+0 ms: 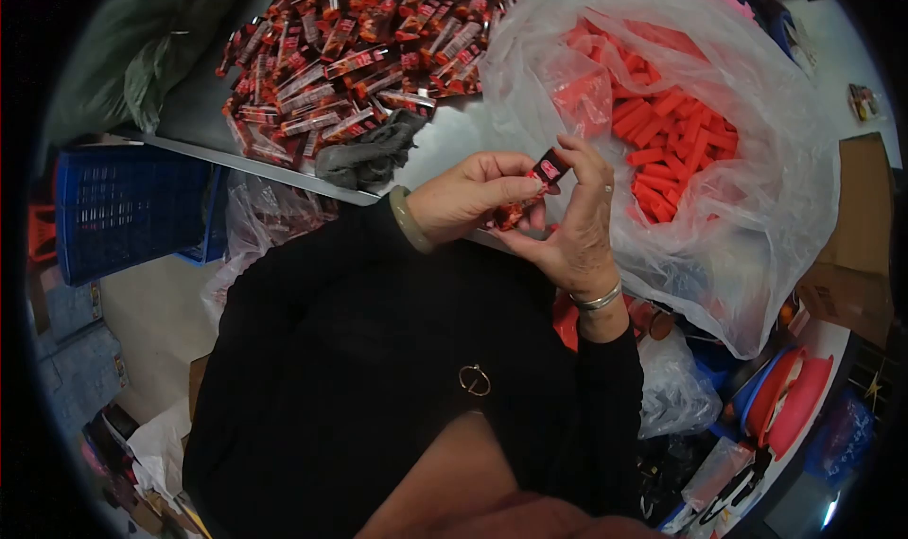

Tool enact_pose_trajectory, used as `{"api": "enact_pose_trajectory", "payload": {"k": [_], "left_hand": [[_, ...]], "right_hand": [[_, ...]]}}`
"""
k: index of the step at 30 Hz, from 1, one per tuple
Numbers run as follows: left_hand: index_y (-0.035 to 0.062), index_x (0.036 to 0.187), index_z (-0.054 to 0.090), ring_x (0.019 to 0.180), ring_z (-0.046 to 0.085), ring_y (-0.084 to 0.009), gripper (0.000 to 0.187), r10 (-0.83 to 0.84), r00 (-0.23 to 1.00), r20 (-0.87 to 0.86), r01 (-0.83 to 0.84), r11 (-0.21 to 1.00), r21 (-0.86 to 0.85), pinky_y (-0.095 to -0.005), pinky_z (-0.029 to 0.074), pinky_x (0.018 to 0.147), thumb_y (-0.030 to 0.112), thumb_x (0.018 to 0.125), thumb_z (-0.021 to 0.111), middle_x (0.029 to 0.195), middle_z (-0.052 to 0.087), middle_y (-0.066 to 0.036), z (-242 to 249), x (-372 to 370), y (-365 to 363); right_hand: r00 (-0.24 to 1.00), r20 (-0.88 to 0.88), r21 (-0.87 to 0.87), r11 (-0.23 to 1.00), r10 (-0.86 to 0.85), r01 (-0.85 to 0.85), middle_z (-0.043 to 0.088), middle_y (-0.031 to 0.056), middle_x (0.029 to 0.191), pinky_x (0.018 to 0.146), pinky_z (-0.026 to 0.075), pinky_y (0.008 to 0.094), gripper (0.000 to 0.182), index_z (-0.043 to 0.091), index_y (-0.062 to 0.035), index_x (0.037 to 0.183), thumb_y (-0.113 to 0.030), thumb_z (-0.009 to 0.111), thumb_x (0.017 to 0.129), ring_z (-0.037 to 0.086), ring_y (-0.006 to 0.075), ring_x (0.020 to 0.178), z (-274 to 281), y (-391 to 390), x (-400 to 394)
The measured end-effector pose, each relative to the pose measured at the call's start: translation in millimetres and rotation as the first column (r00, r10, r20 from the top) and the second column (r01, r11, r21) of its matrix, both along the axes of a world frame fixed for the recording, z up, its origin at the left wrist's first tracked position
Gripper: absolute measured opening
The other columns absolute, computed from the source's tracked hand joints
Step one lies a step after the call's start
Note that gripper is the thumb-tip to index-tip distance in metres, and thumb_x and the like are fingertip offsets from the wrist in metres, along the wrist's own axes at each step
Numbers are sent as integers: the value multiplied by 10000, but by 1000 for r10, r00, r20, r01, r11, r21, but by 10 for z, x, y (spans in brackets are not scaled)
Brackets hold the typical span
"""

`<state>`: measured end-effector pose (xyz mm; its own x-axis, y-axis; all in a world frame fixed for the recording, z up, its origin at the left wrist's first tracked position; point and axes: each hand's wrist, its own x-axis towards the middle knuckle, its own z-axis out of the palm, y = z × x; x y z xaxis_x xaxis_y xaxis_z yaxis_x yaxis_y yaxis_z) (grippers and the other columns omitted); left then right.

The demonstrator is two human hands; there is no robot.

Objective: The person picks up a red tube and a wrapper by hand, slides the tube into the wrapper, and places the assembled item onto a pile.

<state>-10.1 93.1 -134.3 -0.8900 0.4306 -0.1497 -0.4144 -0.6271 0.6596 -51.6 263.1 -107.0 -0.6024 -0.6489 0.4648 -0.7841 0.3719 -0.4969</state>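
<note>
- Clamped between thumb and fingers of the left hand [478, 191] at centre: 1 small red-and-black packet [550, 167], tilted toward 1 o'clock.
- Curled about it from 4 o'clock with the right hand [579, 241]; cannot tell how tightly.
- Probably light and stiffish, perhaps slippery in glossy wrapping; best taken by both long edges.
- Crumpled at 9 o'clock: grey cloth [367, 156].
- Bagged at 3 o'clock in clear plastic [790, 175]: red pieces [654, 184].
- Piled at 10 o'clock, farthest: heap of similar packets [359, 61].

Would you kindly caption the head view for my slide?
Left hand and right hand handle a labelled item beside a bag of red pieces.
</note>
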Motion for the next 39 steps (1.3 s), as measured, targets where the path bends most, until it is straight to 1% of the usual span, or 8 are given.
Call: {"api": "enact_pose_trajectory", "payload": {"k": [7, 11, 15, 18, 21, 25, 30, 39], "left_hand": [[69, 1026, 591, 628, 567, -49, 182, 10, 1000, 22, -10, 1000, 7, -168, 432, 544, 223, 936, 557, 788, 630, -23, -130, -94, 19], [83, 995, 619, 644, 580, -53, 180, 68, 982, -179, -135, 910, -391, -179, 440, 575, 241, 912, 599, 795, 638, -13, 13, -382, -267], [52, 1043, 609, 658, 583, -79, 270, 147, 704, -695, -675, 443, -590, -230, 456, 584, 242, 861, 666, 780, 633, -14, 40, -1046, -995], [70, 1098, 590, 754, 592, -220, 365, -557, 320, -766, -917, -385, -103, -358, 466, 692, 231, 794, 711, 828, 615, -62, 342, -1185, -1561], [75, 1065, 584, 869, 557, -300, 359, -615, 269, -741, -919, -394, -6, -405, 441, 779, 226, 768, 718, 912, 584, -99, 431, -917, -1434], [62, 956, 550, 913, 515, -289, 334, -562, 550, -618, -832, -306, -463, -382, 421, 782, 180, 704, 734, 951, 526, -97, 80, -193, -1093], [66, 1009, 529, 953, 493, -281, 419, -511, 752, -416, -652, -482, -586, -392, 412, 767, 120, 645, 729, 990, 491, -83, -180, 417, -975], [86, 805, 591, 805, 499, -263, 78, -533, 721, -443, -691, -505, -517, -376, 405, 729, 79, 729, 578, 819, 512, -75, -549, 428, -1198]], "right_hand": [[996, 67, 49, 997, -64, 61, 424, 157, 1267, 981, 370, 399, 1001, 328, -16, 1305, -188, 871, 481, 433, 317, 1150, -47, 28, -24], [989, 69, 50, 990, -134, 130, 428, 156, 1239, 974, 376, 398, 1047, 294, -10, 1343, -206, 872, 493, 443, 311, 1138, 56, 121, -114], [958, -1, 98, 954, -286, 285, 459, 149, 1193, 924, 422, 368, 717, 430, 1, 1236, -165, 794, 641, 500, 290, 1064, -57, 470, -392], [914, 134, 192, 915, -383, 355, 481, 179, 1157, 913, 406, 390, 484, 511, -11, 1113, -201, 732, 726, 482, 339, 1077, -129, 785, -596], [885, 116, 205, 883, -450, 422, 539, 189, 1089, 872, 432, 388, 391, 539, -1, 1060, -206, 699, 767, 533, 338, 1008, -246, 1086, -877], [838, 77, 233, 827, -540, 512, 585, 204, 1041, 858, 445, 397, 361, 548, 9, 1063, -229, 650, 811, 561, 349, 982, -368, 1257, -1284], [781, 143, 380, 762, -608, 524, 615, 219, 1055, 823, 473, 421, 383, 565, 16, 1050, -292, 604, 826, 603, 366, 949, -548, 1139, -1708], [691, -24, 506, 587, -723, 631, 568, 299, 1071, 822, 493, 481, 544, 431, 56, 1130, -312, 634, 784, 597, 417, 967, -920, 584, -1845]]}}
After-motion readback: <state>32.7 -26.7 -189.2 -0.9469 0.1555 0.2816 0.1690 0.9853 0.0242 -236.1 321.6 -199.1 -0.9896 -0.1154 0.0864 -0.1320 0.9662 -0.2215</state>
